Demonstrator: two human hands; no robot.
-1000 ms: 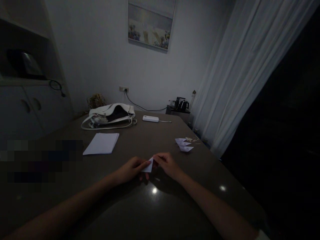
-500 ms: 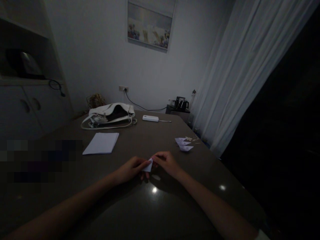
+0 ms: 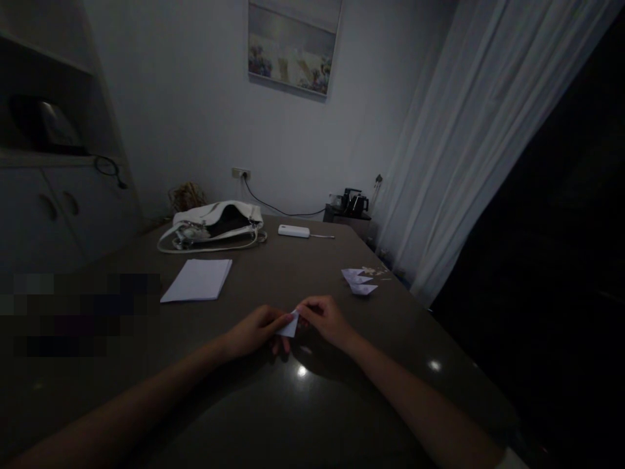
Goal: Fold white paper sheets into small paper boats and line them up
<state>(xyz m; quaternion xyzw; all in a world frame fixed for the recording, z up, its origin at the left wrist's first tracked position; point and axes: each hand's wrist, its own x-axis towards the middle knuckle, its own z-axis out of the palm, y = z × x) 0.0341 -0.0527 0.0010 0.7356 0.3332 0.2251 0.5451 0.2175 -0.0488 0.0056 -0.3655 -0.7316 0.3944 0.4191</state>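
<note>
Folded white paper (image 3: 288, 330): is held above the bench (image 3: 278, 270), between its left and right edges. Left hand (image 3: 258, 327): grip closed on the paper's left side. Right hand (image 3: 326, 319): grip pinches its upper corner. Paper stack (image 3: 198, 280): toward left edge. Folded paper shapes (image 3: 362, 290): near right edge. White bag (image 3: 198, 215): far left corner.

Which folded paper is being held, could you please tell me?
The white piece held by the left hand and right hand; the other folded papers lie together on the table.

The head view looks forward and down along the table (image 3: 283, 267) toward a dim, apparently pale wall (image 3: 185, 117).
</note>
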